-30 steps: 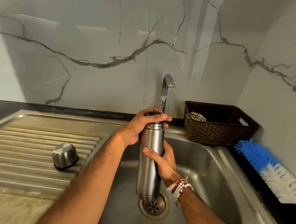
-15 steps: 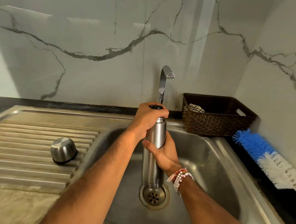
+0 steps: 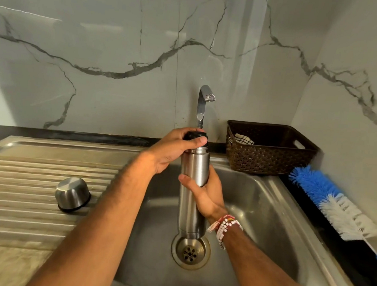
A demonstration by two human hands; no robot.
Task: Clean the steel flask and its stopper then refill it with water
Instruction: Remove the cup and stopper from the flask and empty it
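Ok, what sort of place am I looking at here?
Most likely a home kitchen: a steel sink with a ribbed drainboard, a tap in front of a marble-look wall, and a bottle brush near a woven basket on the counter.

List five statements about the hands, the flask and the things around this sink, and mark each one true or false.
1. The left hand grips the black stopper at the top of the steel flask. True.
2. The steel cap sits mouth down on the drainboard. True.
3. The right hand rests on the drainboard. False: it grips the flask's body.
4. Water runs from the tap. False: no stream shows.
5. The flask is held upright over the sink. True.
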